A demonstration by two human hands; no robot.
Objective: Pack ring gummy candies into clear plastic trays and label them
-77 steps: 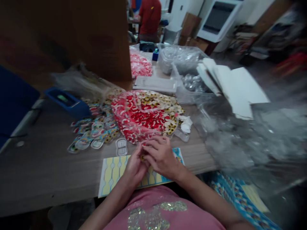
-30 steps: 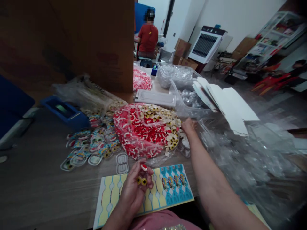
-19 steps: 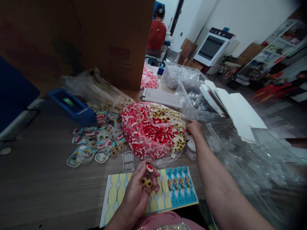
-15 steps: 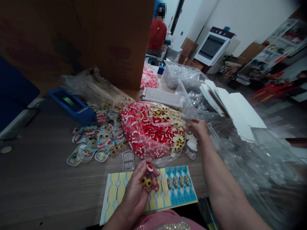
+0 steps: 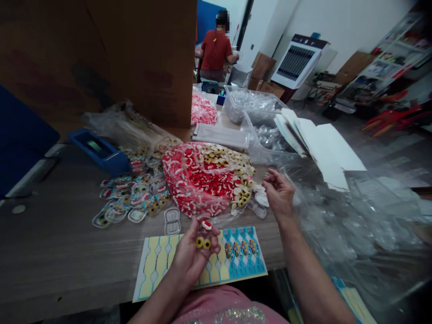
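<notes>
My left hand [image 5: 199, 247] is closed around a small clear plastic case [image 5: 206, 235]. Two yellow toy eyes [image 5: 203, 243] and a red-and-white mouth piece [image 5: 206, 225] show in it. At the right, my right hand [image 5: 279, 191] hovers with curled fingers beside several white pieces [image 5: 260, 197]; whatever its fingertips pinch, if anything, is too small to make out. In front lies an open plastic bag [image 5: 197, 180] full of red-and-white mouths and yellow eyes. Under my left hand is a sheet of blue-and-yellow labels [image 5: 245, 252]. An open clear case [image 5: 172, 221] rests behind it.
Filled cases [image 5: 140, 193] are heaped at the left near a blue tape dispenser [image 5: 99, 150]. Clear bins [image 5: 266, 144] hold plastic cases, with white cards [image 5: 324, 144] on top. A cardboard box [image 5: 141, 67] stands behind. Farther back, a person in red [image 5: 216, 54] faces away.
My right hand has drawn back slightly from the bag's right side, and its fingers have curled in. My left hand still holds the case. The whole view has shifted a little.
</notes>
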